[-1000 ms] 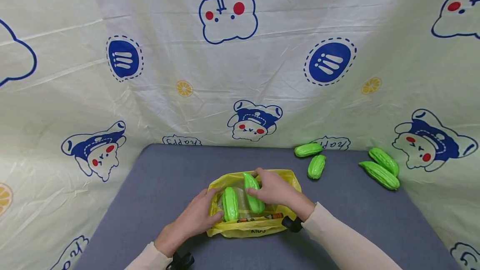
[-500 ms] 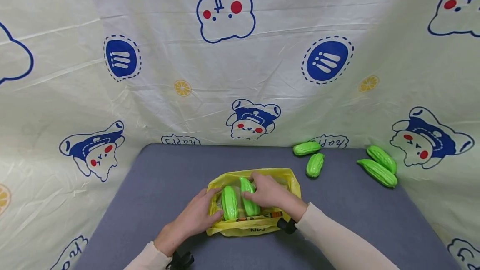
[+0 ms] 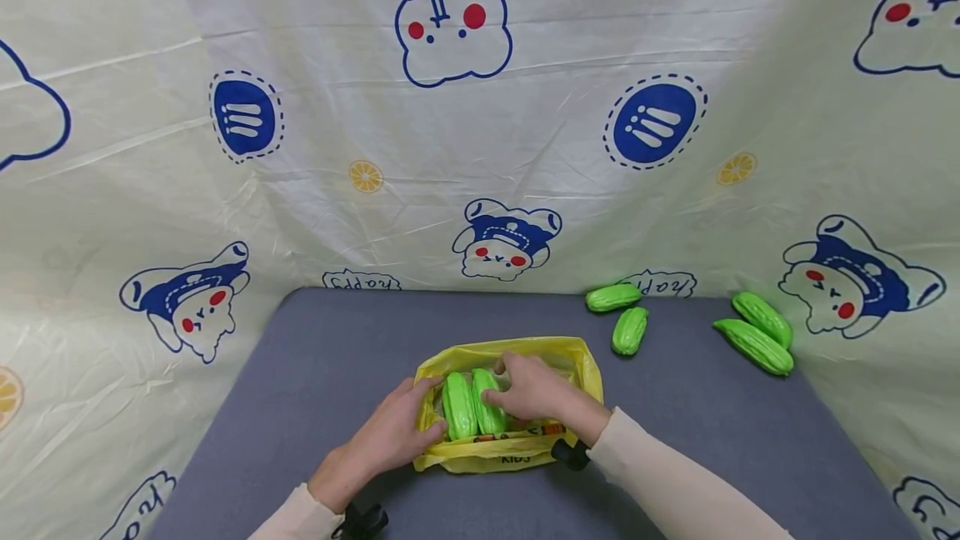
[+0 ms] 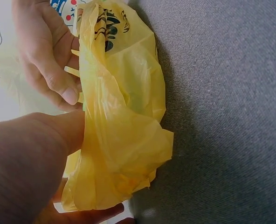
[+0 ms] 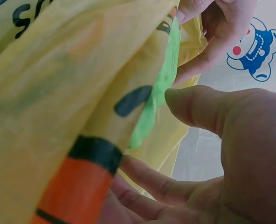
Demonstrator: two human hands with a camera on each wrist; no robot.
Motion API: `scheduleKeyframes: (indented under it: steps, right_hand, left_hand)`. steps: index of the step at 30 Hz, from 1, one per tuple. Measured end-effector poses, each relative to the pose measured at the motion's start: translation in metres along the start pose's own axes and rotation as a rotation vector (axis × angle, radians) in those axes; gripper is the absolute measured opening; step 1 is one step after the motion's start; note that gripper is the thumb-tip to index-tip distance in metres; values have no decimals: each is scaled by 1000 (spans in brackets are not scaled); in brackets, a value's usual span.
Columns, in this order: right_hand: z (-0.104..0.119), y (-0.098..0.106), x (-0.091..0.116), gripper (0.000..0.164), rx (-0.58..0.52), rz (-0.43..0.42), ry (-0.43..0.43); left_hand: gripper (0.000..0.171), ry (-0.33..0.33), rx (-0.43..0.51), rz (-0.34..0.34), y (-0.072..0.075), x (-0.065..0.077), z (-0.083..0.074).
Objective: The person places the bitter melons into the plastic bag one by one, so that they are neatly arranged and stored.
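A yellow plastic bag (image 3: pixel 592 373) stands with its mouth spread wide. My left hand (image 3: pixel 397 432) grips its left side, thumb inside the rim and fingers outside, as the left wrist view shows with the bag's wall (image 4: pixel 133 107). Two bright green, ridged bitter melons lie side by side inside, a left one (image 3: pixel 458 407) and a right one (image 3: pixel 487 411). Over the right one reaches my right hand (image 3: pixel 536 390), thumb and fingers spread apart. In the right wrist view its thumb (image 5: pixel 194 107) is at the green edge of a bitter melon (image 5: pixel 163 88), with nothing between thumb and fingers.
At the back right of the grey table (image 3: pixel 345 323) lie two more bitter melons, one at the edge (image 3: pixel 613 297) and one before it (image 3: pixel 630 332). Another pair (image 3: pixel 757 344) rests near the right edge. A printed white sheet (image 3: pixel 315 215) hangs behind the table.
My right hand has lowered the right bitter melon into the bag, moved it left beside the other, and let go. My left hand has stayed on the bag.
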State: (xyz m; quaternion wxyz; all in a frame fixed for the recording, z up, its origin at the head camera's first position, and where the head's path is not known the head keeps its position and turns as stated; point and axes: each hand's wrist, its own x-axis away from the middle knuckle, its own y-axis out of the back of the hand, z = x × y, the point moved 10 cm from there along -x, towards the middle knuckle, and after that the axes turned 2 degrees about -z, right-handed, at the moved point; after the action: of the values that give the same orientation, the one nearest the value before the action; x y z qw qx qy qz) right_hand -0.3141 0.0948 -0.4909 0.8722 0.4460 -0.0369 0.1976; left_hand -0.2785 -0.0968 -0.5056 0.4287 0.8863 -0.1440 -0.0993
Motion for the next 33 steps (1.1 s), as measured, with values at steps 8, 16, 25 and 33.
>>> scheduleKeyframes:
  steps: [8, 16, 25, 33]
  right_hand:
    - [-3, -1, 4, 61, -10, 11, -13]
    - [-3, 7, 10, 56, 21, -40, -6]
    - [-10, 24, 19, 48, -5, -109, 18]
    - [-15, 44, 26, 46, 1, -140, 11]
  left_hand:
    - [68, -4, 5, 0, 0, 1, -1]
    - [68, 7, 22, 12, 0, 2, -2]
    - [61, 4, 13, 29, -2, 0, 0]
    - [59, 4, 4, 28, -1, 0, 0]
